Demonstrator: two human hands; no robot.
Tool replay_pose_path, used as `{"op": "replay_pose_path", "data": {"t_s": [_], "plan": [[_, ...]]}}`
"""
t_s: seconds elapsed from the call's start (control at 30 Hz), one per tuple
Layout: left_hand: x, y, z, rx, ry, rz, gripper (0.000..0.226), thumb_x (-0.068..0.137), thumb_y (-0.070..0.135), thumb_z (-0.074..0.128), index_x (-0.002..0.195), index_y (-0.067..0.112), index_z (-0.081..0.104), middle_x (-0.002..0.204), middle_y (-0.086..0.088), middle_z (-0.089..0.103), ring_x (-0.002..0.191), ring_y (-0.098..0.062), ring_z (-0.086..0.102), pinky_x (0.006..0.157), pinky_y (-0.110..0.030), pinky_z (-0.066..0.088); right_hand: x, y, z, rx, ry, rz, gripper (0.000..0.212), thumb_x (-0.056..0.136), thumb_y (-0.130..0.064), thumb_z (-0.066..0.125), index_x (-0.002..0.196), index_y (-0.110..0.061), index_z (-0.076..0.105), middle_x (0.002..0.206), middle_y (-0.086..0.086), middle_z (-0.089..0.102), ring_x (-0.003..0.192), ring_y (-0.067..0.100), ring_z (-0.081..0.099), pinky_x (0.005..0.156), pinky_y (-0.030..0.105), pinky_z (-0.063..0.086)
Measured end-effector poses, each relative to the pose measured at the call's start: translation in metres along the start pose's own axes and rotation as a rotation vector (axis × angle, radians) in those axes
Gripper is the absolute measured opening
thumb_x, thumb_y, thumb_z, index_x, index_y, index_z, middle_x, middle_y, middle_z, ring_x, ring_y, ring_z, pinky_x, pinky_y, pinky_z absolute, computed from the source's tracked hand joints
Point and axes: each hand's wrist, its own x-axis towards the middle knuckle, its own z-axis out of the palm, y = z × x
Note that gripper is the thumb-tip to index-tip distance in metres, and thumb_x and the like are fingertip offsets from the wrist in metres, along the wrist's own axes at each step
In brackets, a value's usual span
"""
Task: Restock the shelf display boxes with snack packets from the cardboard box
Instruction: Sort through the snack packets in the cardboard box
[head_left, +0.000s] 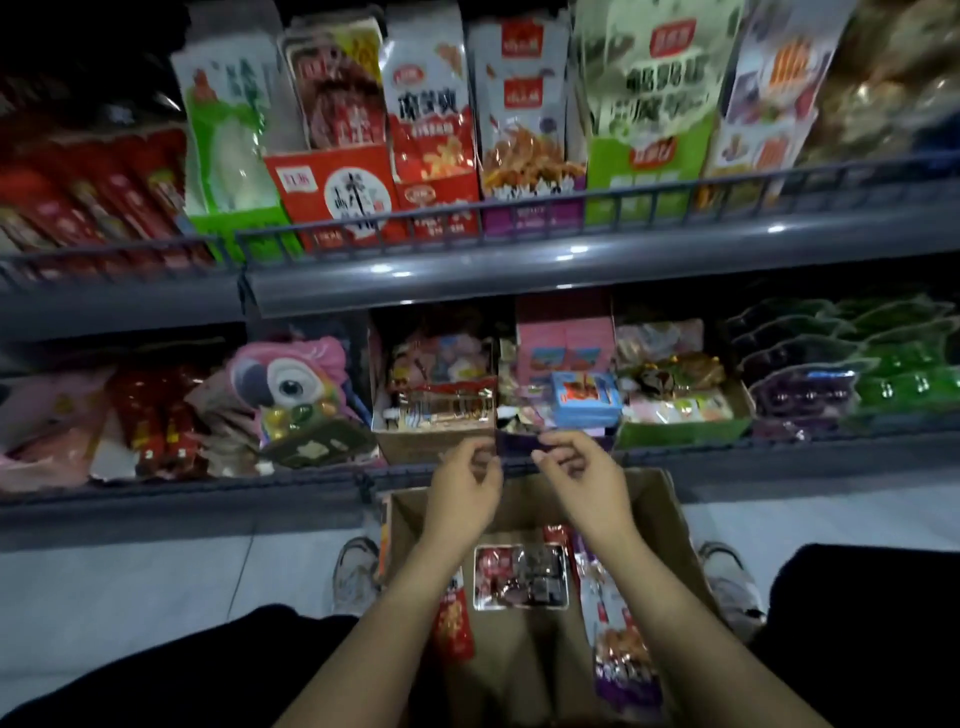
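Starting at the left of the lower shelf (182, 488), red packets (156, 421) lie beside a pink parrot-shaped bag (291, 379). Next to it stands a brown display box (431, 441) with packets inside, and to its right a blue box (586, 397) sits in front of pink cartons (566, 343). Further right is a green display box (680, 431), then rows of purple and green packs (841, 379).

Both hands are raised at the shelf edge, above the open cardboard box (670, 514) that stands on the floor between the person's shoes. The left hand (465, 493) has its fingers (488, 457) curled, thumb and forefinger pinching the left end of a small dark purple packet (517, 444). The right hand (582, 473) pinches the packet's right end in the same way. The packet is held level just in front of the display boxes, touching neither that I can tell.

Down in the cardboard box lie a red packet (454, 618) on the left, a clear-fronted packet (519, 577) in the middle and a purple-edged packet (618, 654) on the right.
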Motion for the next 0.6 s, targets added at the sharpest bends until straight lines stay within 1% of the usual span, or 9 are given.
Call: {"op": "replay_pose_path", "data": {"t_s": [0.07,0.1,0.17,0.3,0.33,0.4,0.47,0.53,0.6], "plan": [[-0.002,-0.025,0.022,-0.031,-0.041,-0.113,0.026,0.092,0.016,0.054,0.117,0.013,0.058,0.103,-0.002,0.062,0.093,-0.014,0.06,0.075,-0.016,0.04,-0.005,0.032,0.002,-0.022,0.005,0.071,0.019,0.083,-0.014,0.068,0.085,-0.031,0.059,0.07,-0.002,0.06,0.071,0.014,0.058,0.072,0.024,0.046],[-0.003,-0.038,0.033,-0.038,-0.05,-0.162,0.026,0.091,0.016,0.055,0.116,0.012,0.059,0.103,-0.004,0.064,0.095,-0.017,0.061,0.078,-0.019,0.041,-0.007,0.046,0.003,-0.037,0.001,0.106,0.021,0.083,-0.013,0.068,0.083,-0.032,0.058,0.07,-0.002,0.06,0.072,0.014,0.059,0.072,0.023,0.046],[-0.004,-0.061,0.054,-0.05,-0.06,-0.246,0.026,0.09,0.014,0.057,0.115,0.008,0.06,0.103,-0.009,0.066,0.098,-0.022,0.062,0.079,-0.02,0.041,-0.011,0.074,0.007,-0.043,0.006,0.178,0.021,0.083,-0.011,0.068,0.082,-0.031,0.059,0.068,-0.002,0.058,0.071,0.014,0.058,0.071,0.021,0.044],[-0.007,-0.101,0.086,0.005,-0.11,-0.36,0.028,0.091,0.016,0.055,0.117,0.008,0.06,0.113,-0.009,0.064,0.107,-0.024,0.059,0.082,-0.022,0.039,-0.018,0.133,0.02,-0.099,-0.029,0.318,0.022,0.083,-0.006,0.065,0.083,-0.027,0.06,0.072,-0.005,0.06,0.076,0.019,0.059,0.073,0.032,0.046],[-0.007,-0.11,0.093,-0.002,-0.113,-0.373,0.027,0.09,0.015,0.056,0.115,0.007,0.061,0.113,-0.009,0.064,0.107,-0.024,0.059,0.083,-0.021,0.038,-0.02,0.147,0.023,-0.109,-0.037,0.354,0.023,0.083,-0.005,0.064,0.083,-0.027,0.061,0.071,-0.006,0.06,0.076,0.02,0.059,0.072,0.032,0.046],[-0.006,-0.13,0.106,-0.019,-0.117,-0.411,0.022,0.089,0.013,0.058,0.109,0.004,0.064,0.111,-0.012,0.066,0.106,-0.025,0.059,0.085,-0.023,0.04,-0.024,0.168,0.03,-0.117,-0.035,0.422,0.025,0.082,-0.004,0.064,0.079,-0.029,0.061,0.067,-0.009,0.058,0.074,0.019,0.057,0.069,0.028,0.044],[-0.004,-0.15,0.117,-0.009,-0.137,-0.463,0.022,0.089,0.016,0.059,0.107,0.003,0.065,0.11,-0.013,0.066,0.107,-0.028,0.059,0.091,-0.028,0.043,-0.027,0.186,0.037,-0.15,-0.041,0.466,0.019,0.082,-0.004,0.065,0.078,-0.023,0.062,0.067,-0.012,0.056,0.074,0.018,0.056,0.067,0.024,0.042],[-0.002,-0.168,0.127,0.002,-0.163,-0.506,0.029,0.091,0.021,0.059,0.112,0.003,0.063,0.114,-0.015,0.064,0.11,-0.029,0.057,0.096,-0.031,0.042,-0.031,0.2,0.042,-0.16,-0.03,0.528,0.015,0.081,-0.006,0.067,0.081,-0.02,0.064,0.076,-0.007,0.06,0.082,0.02,0.059,0.071,0.023,0.042],[0.0,-0.18,0.133,0.004,-0.166,-0.562,0.031,0.091,0.023,0.057,0.115,0.003,0.061,0.115,-0.017,0.063,0.108,-0.031,0.058,0.095,-0.033,0.044,-0.033,0.216,0.045,-0.17,-0.021,0.593,0.014,0.082,-0.009,0.068,0.094,-0.015,0.068,0.095,0.002,0.065,0.095,0.021,0.06,0.076,0.021,0.04]]}}
